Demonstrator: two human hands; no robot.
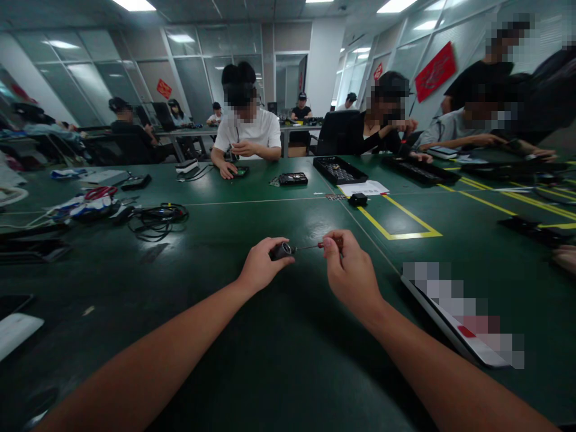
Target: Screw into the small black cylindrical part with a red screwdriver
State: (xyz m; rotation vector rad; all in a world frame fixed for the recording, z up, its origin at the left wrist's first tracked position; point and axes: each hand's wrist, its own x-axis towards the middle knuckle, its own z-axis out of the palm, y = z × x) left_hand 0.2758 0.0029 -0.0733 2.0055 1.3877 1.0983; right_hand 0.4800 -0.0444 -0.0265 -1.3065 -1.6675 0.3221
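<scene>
My left hand [263,262] is closed around a small dark cylindrical part [282,251], whose round, ringed end faces right. Between thumb and fingers of my right hand [348,264] is a screwdriver [321,245] with a reddish handle and a thin metal shaft. The shaft points left, and its tip is at or close to the cylinder's right end; whether they touch I cannot tell. Both hands are held over the green tabletop [288,336]. My right palm hides most of the screwdriver's handle.
A bundle of black cables [159,221] lies to the left. A black tray [338,170] and a small black block [359,199] stand farther back, near yellow tape [414,236]. A white-topped flat object [454,318] lies right. Across the table sits a person in white [252,129].
</scene>
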